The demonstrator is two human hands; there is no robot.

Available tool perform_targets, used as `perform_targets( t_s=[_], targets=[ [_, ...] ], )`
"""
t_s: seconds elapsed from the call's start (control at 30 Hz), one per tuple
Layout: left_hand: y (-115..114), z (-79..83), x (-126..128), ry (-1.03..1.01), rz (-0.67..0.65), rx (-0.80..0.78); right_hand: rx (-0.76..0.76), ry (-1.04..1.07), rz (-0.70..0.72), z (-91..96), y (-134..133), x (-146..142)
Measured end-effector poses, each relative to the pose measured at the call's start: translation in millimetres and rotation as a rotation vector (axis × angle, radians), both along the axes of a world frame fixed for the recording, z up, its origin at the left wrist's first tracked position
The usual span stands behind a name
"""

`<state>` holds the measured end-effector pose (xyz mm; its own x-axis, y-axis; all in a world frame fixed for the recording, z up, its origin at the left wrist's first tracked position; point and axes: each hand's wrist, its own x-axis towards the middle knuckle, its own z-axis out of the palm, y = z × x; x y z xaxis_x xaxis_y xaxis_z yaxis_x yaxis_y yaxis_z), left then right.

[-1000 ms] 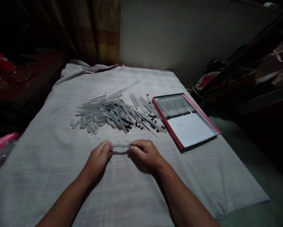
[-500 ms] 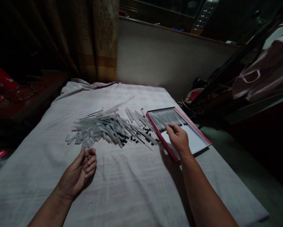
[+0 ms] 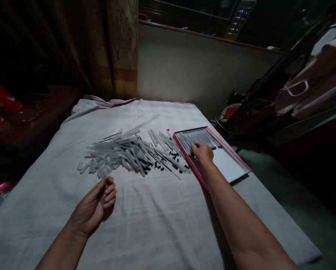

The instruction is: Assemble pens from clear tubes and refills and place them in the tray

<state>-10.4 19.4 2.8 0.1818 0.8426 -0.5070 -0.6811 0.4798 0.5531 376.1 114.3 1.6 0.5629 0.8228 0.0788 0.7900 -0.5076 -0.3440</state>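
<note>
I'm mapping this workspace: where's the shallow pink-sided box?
In the head view, the box lies right of the pile of tubes, with the right hand over it.

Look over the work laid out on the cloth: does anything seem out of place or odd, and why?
One small red piece stands out at the far edge of the loose pile, near the box; the rest of the pile looks whitish, clear or black. The pile lies jumbled, unlike the row of pens in the box.
</note>
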Motion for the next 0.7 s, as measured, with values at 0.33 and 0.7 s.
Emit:
perform_targets(
  t_s=[0.33,0.7],
  targets=[
    [-1.6,-2.3,-2.8,0.028,-0.039,0.050,-0.104,-0.073,0.025,4.3,3.9,-1.4],
    [-0.4,-3.2,-0.6,0.008,-0.030,0.058,-0.092,-0.121,0.109,5.9,0.9,-2.6]
  ],
)
